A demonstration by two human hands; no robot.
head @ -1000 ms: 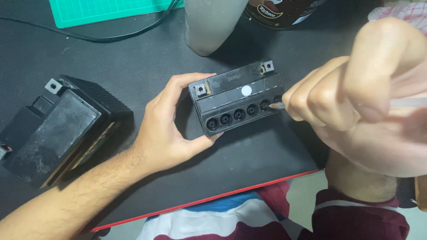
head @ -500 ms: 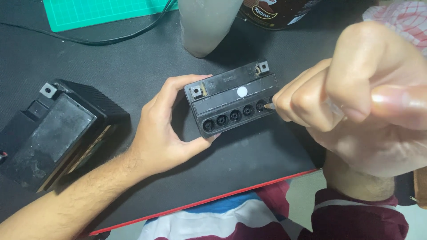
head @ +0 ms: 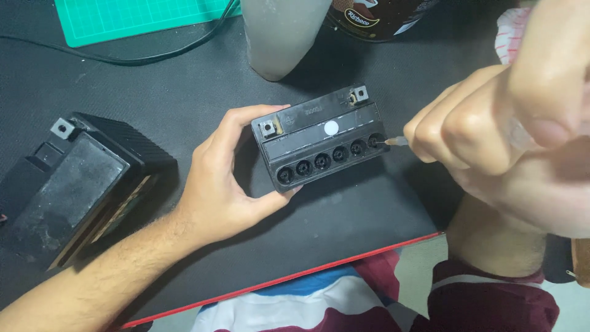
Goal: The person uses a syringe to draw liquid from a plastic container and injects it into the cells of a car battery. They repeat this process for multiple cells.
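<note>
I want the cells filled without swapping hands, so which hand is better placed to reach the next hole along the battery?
Probably the right hand: it holds the thin tool with its tip at the end hole of the small black battery. The left hand grips the battery's other end, steadying it.

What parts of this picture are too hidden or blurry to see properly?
Head view only:
- The tool in the right hand: only its thin tip shows at the small black battery; the blurred fist covers the rest.
- Inside the battery's six round holes: too dark.
- The left hand hides the battery's left end.
- The pale container and dark jar: cut off by the top edge.
</note>
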